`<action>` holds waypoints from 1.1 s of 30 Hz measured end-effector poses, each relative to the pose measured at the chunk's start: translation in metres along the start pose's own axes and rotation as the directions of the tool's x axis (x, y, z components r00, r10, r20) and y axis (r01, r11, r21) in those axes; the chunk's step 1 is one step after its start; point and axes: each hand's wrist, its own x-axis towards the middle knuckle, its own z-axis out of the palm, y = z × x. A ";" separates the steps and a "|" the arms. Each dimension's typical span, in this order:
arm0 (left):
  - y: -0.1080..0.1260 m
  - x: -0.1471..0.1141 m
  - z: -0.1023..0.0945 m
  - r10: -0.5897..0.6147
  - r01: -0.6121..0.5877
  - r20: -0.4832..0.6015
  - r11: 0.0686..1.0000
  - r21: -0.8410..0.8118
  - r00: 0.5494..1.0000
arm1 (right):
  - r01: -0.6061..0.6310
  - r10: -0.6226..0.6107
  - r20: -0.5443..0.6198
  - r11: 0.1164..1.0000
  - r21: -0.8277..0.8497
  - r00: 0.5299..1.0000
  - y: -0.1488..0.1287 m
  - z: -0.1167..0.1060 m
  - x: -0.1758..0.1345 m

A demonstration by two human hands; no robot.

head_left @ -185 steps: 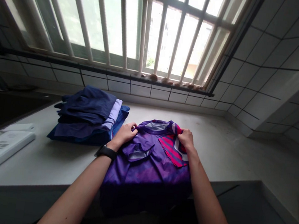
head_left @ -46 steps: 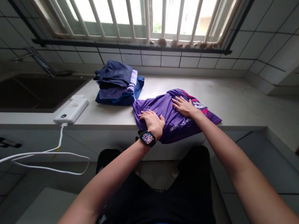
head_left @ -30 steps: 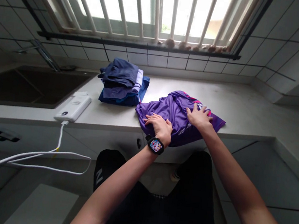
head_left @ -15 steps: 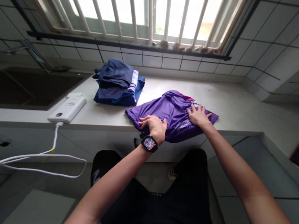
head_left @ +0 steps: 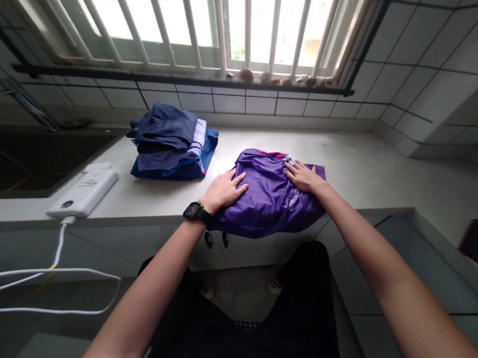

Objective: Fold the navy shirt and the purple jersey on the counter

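purple shirt [head_left: 265, 197]: folded narrower | left hand [head_left: 223, 189]: moved to its left edge

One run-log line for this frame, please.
left hand: flat on purple jersey | right hand: flat on jersey | countertop | folded clothes stack left

Purple shirt [head_left: 265, 197], pink-striped edge; navy-blue clothes pile [head_left: 169, 142]; white charger [head_left: 83, 192].

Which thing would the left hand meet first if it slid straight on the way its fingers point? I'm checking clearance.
Likely more of the purple shirt under the left hand; its fingers point right-forward across the shirt.
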 end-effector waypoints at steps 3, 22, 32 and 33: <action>0.009 -0.007 0.006 -0.147 0.147 0.003 0.988 0.047 0.989 | 0.000 0.000 -0.008 0.999 -0.047 1.000 0.001 -0.008 0.014; 0.003 0.006 0.002 -0.048 0.051 -0.048 0.996 0.075 0.998 | 0.016 -0.016 -0.039 1.000 -0.001 0.999 -0.049 0.014 -0.041; -0.023 0.017 0.002 0.039 -0.037 -0.031 0.997 0.064 0.999 | -0.105 0.109 -0.187 0.994 0.031 0.976 -0.048 0.002 -0.026; -0.024 0.022 -0.001 0.022 -0.019 -0.048 0.997 0.071 0.999 | -0.137 0.139 -0.234 0.990 0.025 0.962 -0.050 -0.002 -0.020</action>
